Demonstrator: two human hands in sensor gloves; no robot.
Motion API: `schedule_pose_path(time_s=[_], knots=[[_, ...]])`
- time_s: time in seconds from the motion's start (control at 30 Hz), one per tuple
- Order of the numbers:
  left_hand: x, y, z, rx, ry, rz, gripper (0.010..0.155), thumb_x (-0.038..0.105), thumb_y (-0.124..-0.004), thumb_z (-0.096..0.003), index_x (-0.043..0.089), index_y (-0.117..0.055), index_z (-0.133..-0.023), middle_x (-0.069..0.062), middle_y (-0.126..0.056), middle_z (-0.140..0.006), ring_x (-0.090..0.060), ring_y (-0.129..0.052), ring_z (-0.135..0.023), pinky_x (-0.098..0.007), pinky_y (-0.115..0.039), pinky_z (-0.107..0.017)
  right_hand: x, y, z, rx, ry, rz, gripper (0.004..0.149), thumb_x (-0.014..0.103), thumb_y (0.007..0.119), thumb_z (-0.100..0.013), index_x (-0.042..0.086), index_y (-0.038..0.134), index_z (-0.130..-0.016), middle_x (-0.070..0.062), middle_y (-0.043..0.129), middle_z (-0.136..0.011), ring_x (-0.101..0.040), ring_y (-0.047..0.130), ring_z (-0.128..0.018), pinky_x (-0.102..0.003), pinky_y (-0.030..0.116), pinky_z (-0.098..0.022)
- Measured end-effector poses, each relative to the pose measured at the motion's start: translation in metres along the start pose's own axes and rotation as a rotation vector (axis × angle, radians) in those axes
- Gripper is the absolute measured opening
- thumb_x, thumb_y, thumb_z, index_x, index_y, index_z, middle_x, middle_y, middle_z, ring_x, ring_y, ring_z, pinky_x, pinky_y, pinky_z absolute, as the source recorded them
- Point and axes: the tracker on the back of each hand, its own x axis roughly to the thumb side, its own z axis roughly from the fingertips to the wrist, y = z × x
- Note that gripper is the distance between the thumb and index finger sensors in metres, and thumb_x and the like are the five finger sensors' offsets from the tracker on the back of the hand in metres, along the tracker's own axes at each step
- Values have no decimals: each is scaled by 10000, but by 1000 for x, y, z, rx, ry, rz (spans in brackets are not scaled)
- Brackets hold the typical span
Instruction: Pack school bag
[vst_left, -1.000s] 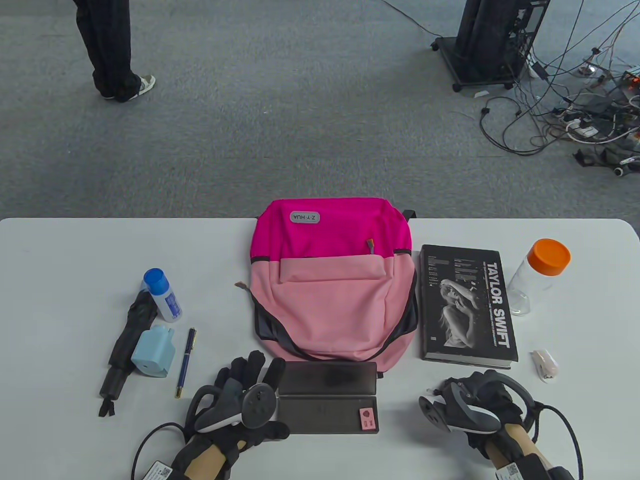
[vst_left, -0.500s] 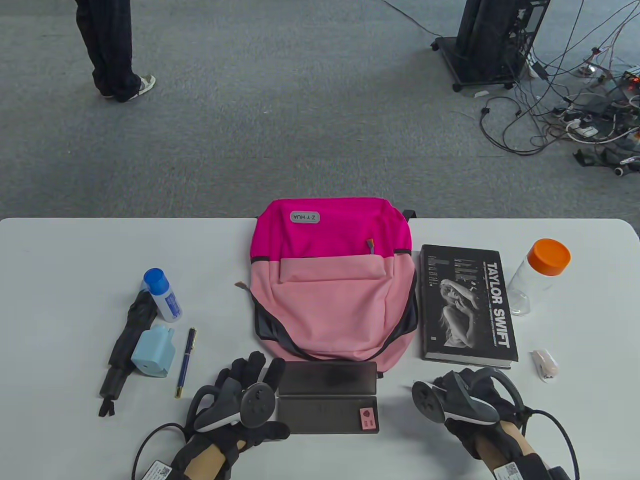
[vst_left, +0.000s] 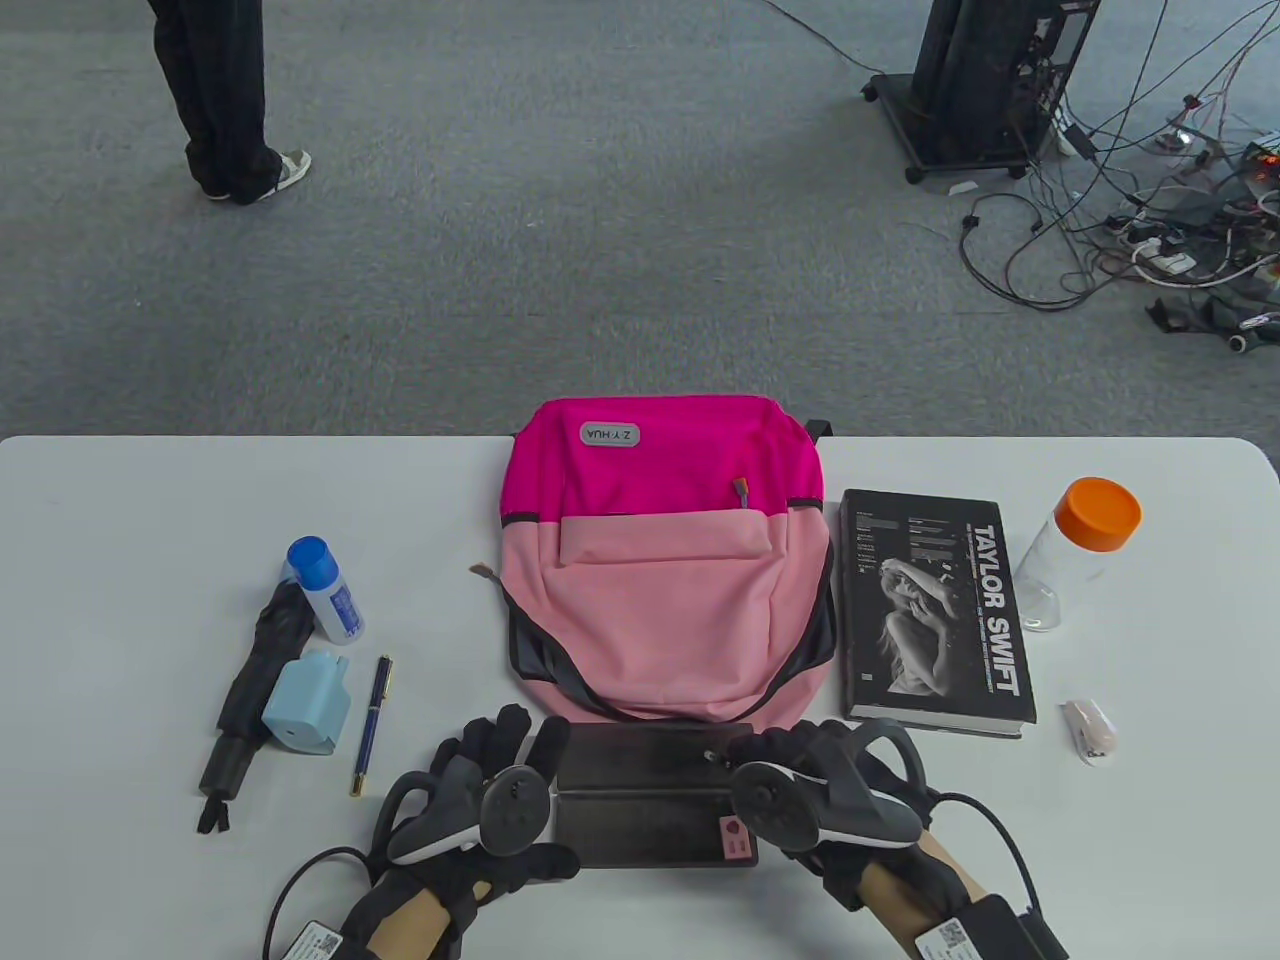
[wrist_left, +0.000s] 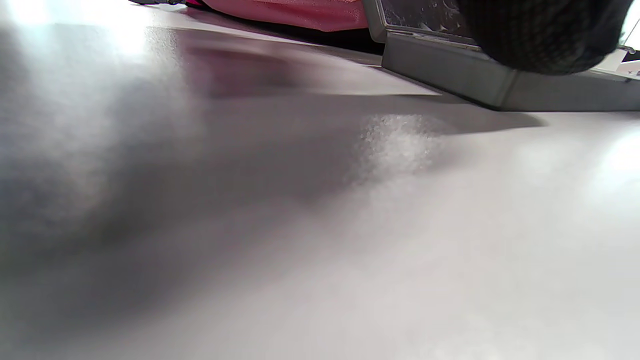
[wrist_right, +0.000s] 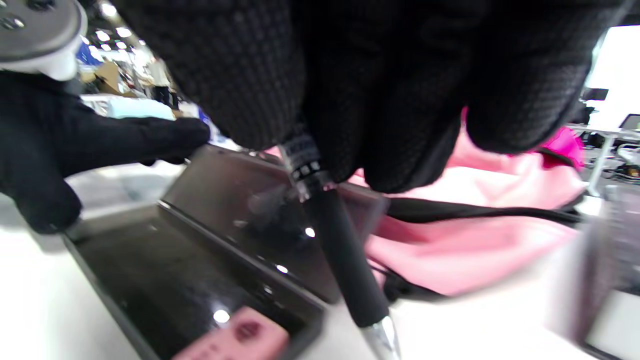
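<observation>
Right wrist view: right hand (wrist_right: 380, 90) pinched a black pen (wrist_right: 345, 265) over the open pencil case (vst_left: 655, 800); left hand (vst_left: 480, 790) rested flat, fingers straight, at its edge.

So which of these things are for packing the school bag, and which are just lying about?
For the job:
pink fabric backpack
open dark pencil case
black pen, held in the right hand
blue pen
black hardcover book

Lying about:
floor cables
black wheeled stand
</observation>
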Motion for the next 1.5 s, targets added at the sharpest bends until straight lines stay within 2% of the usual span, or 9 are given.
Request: schedule_pose_path(time_s=[0.13, 0.37, 0.73, 1.03, 1.2, 1.3, 1.37, 1.43, 1.5], knots=[[0, 0, 0, 0, -1, 2, 1156, 684, -720, -379, 234, 87, -1073, -346, 9, -1188, -669, -145, -1012, -812, -256, -712, 17, 8, -14, -17, -37, 7, 500, 290, 912, -424, 34, 868, -852, -175, 1044, -744, -359, 1094, -634, -620, 913, -493], [0, -1, 1, -1, -4, -1, 1156, 685, -719, -380, 233, 90, -1072, -346, 9, -1188, -670, -144, -1011, -812, -253, -714, 32, 39, -31, 22, -56, 91, 499, 296, 944, -409, 48, 890, -838, -169, 1055, -731, -355, 1103, -619, -608, 923, -481], [1, -1, 2, -4, -10, -9, 1144, 685, -716, -390, 235, 82, -1076, -345, 3, -1190, -669, -148, -1013, -813, -256, -712, 57, 71, -32, -21, -107, 200, 511, 287, 987, -384, 91, 895, -847, -140, 1044, -740, -335, 1083, -629, -611, 910, -494], [1, -2, 2, -5, -8, -6, 1147, 687, -713, -389, 229, 81, -1078, -346, 4, -1190, -667, -148, -1014, -811, -256, -713, 60, 79, -28, -90, -99, 233, 493, 287, 998, -365, 115, 915, -819, -125, 1046, -708, -322, 1081, -597, -594, 917, -482], [1, -2, 3, -5, -8, -6, 1146, 687, -713, -389, 229, 80, -1078, -347, 2, -1190, -669, -148, -1012, -812, -256, -711, 58, 75, -25, -85, -98, 194, 493, 281, 989, -374, 113, 908, -830, -126, 1039, -725, -327, 1076, -620, -600, 910, -491], [1, -2, 3, -3, -8, -8, 1146, 687, -712, -390, 229, 81, -1078, -344, 2, -1191, -669, -149, -1012, -811, -253, -713, 51, 57, -19, -160, -92, 154, 521, 289, 980, -380, 150, 885, -874, -105, 1038, -684, -312, 1074, -582, -599, 908, -491], [1, -2, 3, -4, -8, -8, 1146, 687, -712, -389, 229, 81, -1078, -347, 2, -1190, -669, -147, -1013, -812, -257, -712, 42, 39, -16, -160, -64, 125, 516, 314, 966, -387, 157, 891, -873, -105, 1038, -679, -314, 1070, -583, -604, 903, -494], [1, -2, 3, -5, -8, -5, 1146, 687, -712, -388, 231, 81, -1077, -344, 2, -1191, -669, -148, -1012, -812, -257, -711, 32, 26, -14, -93, -49, 83, 500, 371, 909, -424, 129, 909, -861, -127, 1031, -707, -341, 1058, -608, -622, 888, -507], [1, -2, 3, -5, -8, -5, 1146, 687, -712, -388, 230, 81, -1078, -346, 2, -1190, -668, -148, -1013, -812, -254, -713, 20, 13, -12, 52, -17, -24, 534, 377, 907, -436, 114, 881, -901, -174, 998, -773, -388, 1023, -667, -655, 853, -533]])
